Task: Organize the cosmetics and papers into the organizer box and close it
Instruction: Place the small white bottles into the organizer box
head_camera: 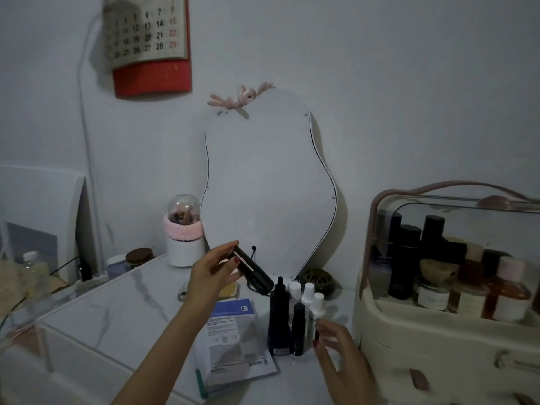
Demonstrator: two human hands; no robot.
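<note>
My left hand (214, 271) is raised over the table and grips a black cylindrical cosmetic tube (253, 270) with a cord, held tilted. My right hand (336, 350) has its fingers apart and touches the right side of a cluster of bottles: two black bottles (280, 317) in front and small white bottles (309, 296) behind. A stack of printed papers (233, 340) lies flat on the table left of the bottles. The cream organizer box (423, 331) with a clear lid (455, 206) and pink handle stands at the right, holding several bottles and jars.
A wavy mirror (268, 185) leans against the wall behind the bottles. A white pot with a pink band (183, 232) stands at its left, a dark round dish (317, 280) at its right foot. A calendar (149, 39) hangs top left. The table's left edge (46, 317) drops off.
</note>
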